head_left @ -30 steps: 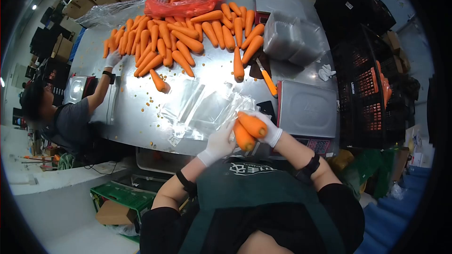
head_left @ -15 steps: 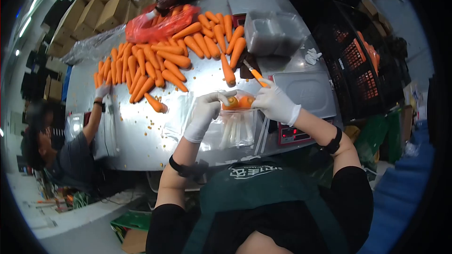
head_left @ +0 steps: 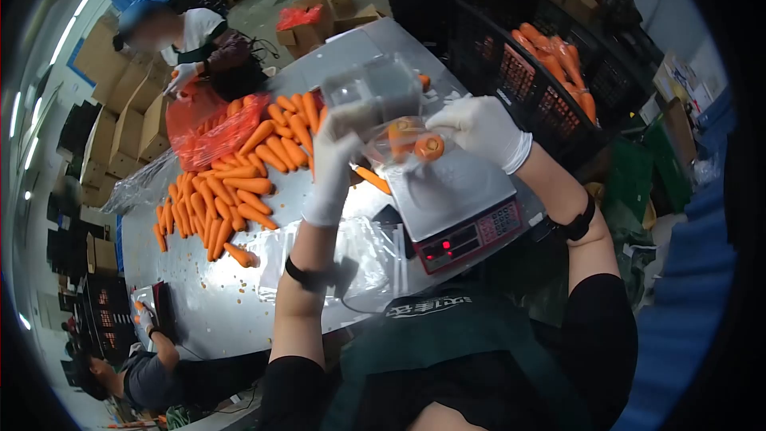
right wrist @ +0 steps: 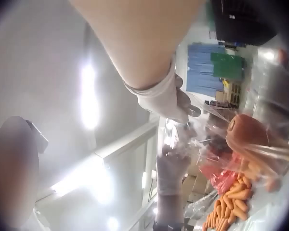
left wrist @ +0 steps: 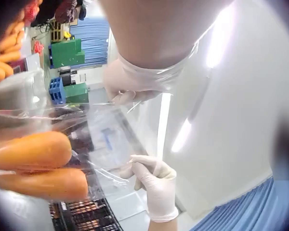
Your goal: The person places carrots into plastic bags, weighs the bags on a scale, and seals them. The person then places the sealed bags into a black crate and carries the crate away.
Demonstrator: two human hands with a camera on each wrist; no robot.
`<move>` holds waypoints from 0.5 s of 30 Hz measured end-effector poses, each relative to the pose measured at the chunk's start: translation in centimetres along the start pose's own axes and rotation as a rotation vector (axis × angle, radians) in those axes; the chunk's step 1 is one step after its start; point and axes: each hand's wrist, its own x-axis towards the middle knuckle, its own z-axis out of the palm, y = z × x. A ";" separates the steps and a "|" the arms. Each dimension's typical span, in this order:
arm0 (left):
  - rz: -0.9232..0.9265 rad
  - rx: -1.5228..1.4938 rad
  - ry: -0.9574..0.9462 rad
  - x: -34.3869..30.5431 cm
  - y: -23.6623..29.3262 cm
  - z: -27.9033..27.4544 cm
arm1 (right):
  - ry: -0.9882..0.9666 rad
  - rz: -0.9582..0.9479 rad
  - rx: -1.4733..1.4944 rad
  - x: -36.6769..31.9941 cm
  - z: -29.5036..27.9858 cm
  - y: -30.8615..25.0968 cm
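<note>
A clear plastic bag (left wrist: pixel 106 139) with two carrots (left wrist: pixel 43 185) inside hangs between my two white-gloved hands. At one side of its top edge, my left hand (head_left: pixel 331 164) pinches the film. Fingers of my right hand (head_left: pixel 483 132) pinch the opposite side. In the head view the blunt ends of the carrots (head_left: pixel 429 147) point towards me, above the grey plate of a digital scale (head_left: pixel 463 191) with a lit red display. The right wrist view shows the bagged carrots (right wrist: pixel 248 132) beyond my right hand.
Loose carrots (head_left: pixel 219 199) are heaped on the metal table (head_left: pixel 239 311), beside an orange-handled knife (head_left: pixel 372 179). Clear trays (head_left: pixel 375 88) stand behind the scale. A black crate (head_left: pixel 511 72) at right contains bagged carrots. Flat bags (head_left: pixel 351 259) lie in front; two other people work at left.
The two carrots, first held in my hands, went into the clear bag. Both hands then lifted the bag off the table and carried it right, over the scale. The head view turned right.
</note>
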 end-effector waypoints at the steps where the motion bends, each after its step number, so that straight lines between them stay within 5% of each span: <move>1: 0.146 0.154 0.061 -0.5 -4.5 0.8 | -0.007 -0.022 -0.069 -2.1 0.0 1.2; 2: 0.232 0.371 -0.005 -1.6 -8.0 1.2 | -0.087 0.002 -0.123 -5.0 1.6 2.7; 4: 0.084 0.608 0.055 -5.7 -12.9 3.5 | -0.167 -0.043 -0.319 -11.1 4.9 4.3; 5: -0.059 0.591 0.085 -7.5 -15.2 4.0 | -0.244 -0.033 -0.300 -13.3 5.0 4.0; 9: -0.112 0.558 0.325 -13.4 -20.2 6.1 | -0.729 0.240 -0.171 -20.2 5.0 0.3; 10: -0.126 0.562 0.325 -13.8 -20.4 5.5 | -0.671 0.243 -0.137 -20.4 4.3 -1.1; 12: -0.992 -0.075 -0.090 -14.4 -19.9 3.6 | -0.543 0.214 0.017 -19.5 3.4 -2.9; 13: -1.006 -0.073 -0.087 -14.9 -20.1 4.2 | -0.474 0.184 0.141 -19.0 3.3 -3.7; 15: -0.714 0.368 -0.163 -15.2 -20.0 5.7 | -0.441 0.163 0.543 -19.7 4.8 -3.9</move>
